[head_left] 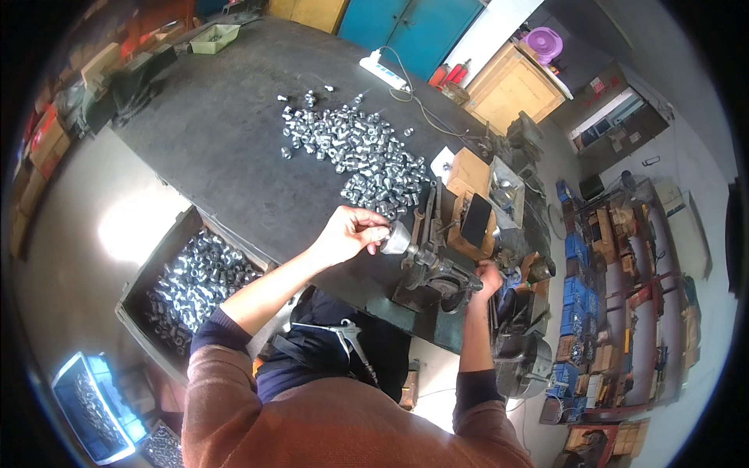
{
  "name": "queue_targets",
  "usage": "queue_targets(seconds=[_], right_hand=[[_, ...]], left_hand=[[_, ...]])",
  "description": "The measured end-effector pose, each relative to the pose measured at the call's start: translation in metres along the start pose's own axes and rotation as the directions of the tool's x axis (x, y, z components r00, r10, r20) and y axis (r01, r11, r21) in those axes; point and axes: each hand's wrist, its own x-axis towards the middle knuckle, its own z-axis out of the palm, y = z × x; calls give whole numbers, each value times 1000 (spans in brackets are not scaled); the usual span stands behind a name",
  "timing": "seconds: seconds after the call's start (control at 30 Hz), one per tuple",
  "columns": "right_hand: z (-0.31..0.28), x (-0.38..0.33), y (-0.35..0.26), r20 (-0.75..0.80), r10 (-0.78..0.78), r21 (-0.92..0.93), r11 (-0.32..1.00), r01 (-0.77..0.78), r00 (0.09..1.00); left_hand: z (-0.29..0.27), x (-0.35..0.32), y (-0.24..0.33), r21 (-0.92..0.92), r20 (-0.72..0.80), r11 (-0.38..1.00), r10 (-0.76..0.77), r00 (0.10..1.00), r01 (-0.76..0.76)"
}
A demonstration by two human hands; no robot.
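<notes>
My left hand (350,235) is closed in a pinch at the mouth of a grey metal cone (395,239). Whatever its fingertips hold is mostly hidden. The cone sits on the end of a shaft on a dark bench-mounted machine (437,282) at the table's near edge. On that machine's right side, my right hand (488,281) has its fingers wrapped round a handle. Just beyond my left hand lies a large heap of shiny metal fittings (351,148), spread loosely over the dark tabletop (226,101).
A grey bin (140,331) of similar fittings stands left of my left forearm. Behind the machine are an open cardboard box (468,173), a dark flat phone-like slab (476,220) and a tray (507,191). A white power strip (382,72) trails its cable across the far side. An air blow gun (347,334) hangs by my lap.
</notes>
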Motion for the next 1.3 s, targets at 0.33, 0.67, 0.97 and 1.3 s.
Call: queue_targets(seconds=[0.33,0.67,0.97,1.3], right_hand=[[-21,-69,-115,24,141,566,814,-130,990],[-1,-51,10,-203,422,441,845,-302,884],[1,-25,-90,15,145,557,821,-129,989],[-59,-114,-81,231,328,478,781,-401,916]], left_hand=[[-12,-7,3,23,0,1000,11,1000,-11],[-10,-7,13,44,-80,999,-24,997,28],[-99,-92,28,526,-371,791,-117,921,312],[-212,-246,-32,882,-470,-54,-149,870,468]])
